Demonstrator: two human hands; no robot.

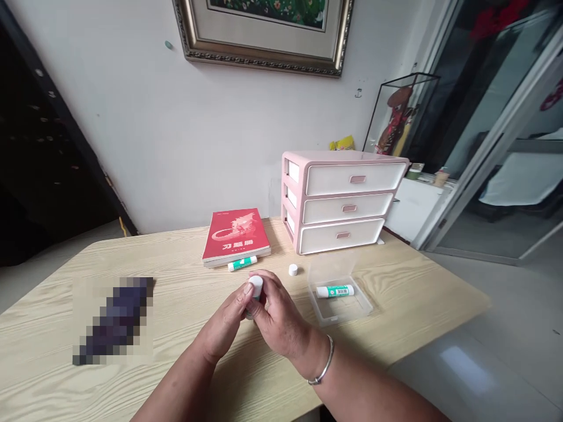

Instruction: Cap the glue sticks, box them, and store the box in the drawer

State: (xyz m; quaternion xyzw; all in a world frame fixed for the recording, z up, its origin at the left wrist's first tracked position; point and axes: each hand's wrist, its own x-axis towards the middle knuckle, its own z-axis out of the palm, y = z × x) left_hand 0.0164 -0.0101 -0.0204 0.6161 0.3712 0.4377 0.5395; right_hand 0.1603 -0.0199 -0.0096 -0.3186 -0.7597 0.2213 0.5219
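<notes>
Hands meet over the middle of the bench: the left hand and the right hand close together around a glue stick, each holding part of it. Only its white capped end shows between the fingertips; the barrel is hidden behind the fingers, so I cannot tell how much of it each hand covers. A metal bangle sits on the right wrist.

Judging by its kind, the stick is light, stiff, smooth plastic, a little slippery and not fragile; the barrel is the place to grip, with the cap taken at its ribbed side for twisting. Its long axis seems to run steeply upward, tilted a little toward the camera, with the white end uppermost.

Just beyond the hands lies a loose white cap. To the right sits a clear plastic box with a second glue stick lying flat inside, its long axis left to right. Farther back, a third glue stick lies against a red book, and a pink three-drawer organiser stands near the wall. A blurred dark object lies well to the left.
</notes>
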